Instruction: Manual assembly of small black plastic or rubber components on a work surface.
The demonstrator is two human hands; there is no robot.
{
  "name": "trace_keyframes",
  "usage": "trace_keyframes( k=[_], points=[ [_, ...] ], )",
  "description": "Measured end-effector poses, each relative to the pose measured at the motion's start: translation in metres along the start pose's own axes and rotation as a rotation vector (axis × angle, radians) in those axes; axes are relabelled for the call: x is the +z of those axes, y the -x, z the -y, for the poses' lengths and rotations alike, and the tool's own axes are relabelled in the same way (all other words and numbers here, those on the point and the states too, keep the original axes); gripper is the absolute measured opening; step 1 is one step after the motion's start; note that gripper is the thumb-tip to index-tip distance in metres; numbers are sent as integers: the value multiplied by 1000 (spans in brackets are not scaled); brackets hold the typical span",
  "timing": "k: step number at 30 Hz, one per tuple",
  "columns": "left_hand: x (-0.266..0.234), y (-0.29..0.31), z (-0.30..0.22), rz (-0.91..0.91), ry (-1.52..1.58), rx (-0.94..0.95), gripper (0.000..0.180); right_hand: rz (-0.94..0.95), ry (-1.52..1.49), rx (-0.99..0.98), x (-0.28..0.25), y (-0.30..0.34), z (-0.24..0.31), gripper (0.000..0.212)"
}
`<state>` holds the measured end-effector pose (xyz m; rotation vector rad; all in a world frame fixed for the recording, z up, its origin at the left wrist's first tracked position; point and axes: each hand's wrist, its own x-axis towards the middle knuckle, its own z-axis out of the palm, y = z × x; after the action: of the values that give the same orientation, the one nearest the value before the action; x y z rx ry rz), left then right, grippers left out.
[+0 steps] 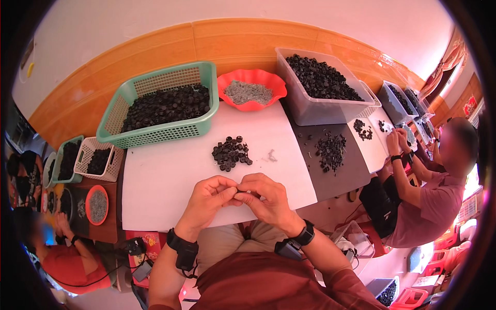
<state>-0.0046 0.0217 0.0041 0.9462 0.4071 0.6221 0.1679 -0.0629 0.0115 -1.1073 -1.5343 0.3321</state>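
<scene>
Pinching a small black plastic part [242,192] between the fingertips of both hands, a person works at a white tabletop [165,181]. The left hand [209,197] and the right hand [263,199] meet above the table's near edge, fingers curled in tight around the part, which shows only as a dark sliver between the thumbs. Both wrists carry black bands.

Just beyond the hands lies a loose pile of black parts [231,153], with a few pale metal bits [271,155] beside it. At the table's far side stand a green mesh basket [160,132] heaped with black parts, a red scalloped bowl [251,90] of grey pieces, and a clear plastic bin [310,111] filled with more black parts.

To the right, a seated co-worker [439,191] in a mauve shirt handles parts over a grey board [341,175]. At the left, another person [67,258] in red sits near smaller baskets [93,160]. An orange panel [227,44] runs along the white wall behind.
</scene>
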Motion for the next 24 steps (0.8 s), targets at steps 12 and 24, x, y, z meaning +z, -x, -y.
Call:
trace_keyframes(
  k=[12,24],
  points=[
    [-1,2,3,-23,140,-2,9,138,37,29,-28,-7,-6,17],
    [2,3,6,-96,85,14,10,434,875,131,-53,-49,-40,21]
  ],
)
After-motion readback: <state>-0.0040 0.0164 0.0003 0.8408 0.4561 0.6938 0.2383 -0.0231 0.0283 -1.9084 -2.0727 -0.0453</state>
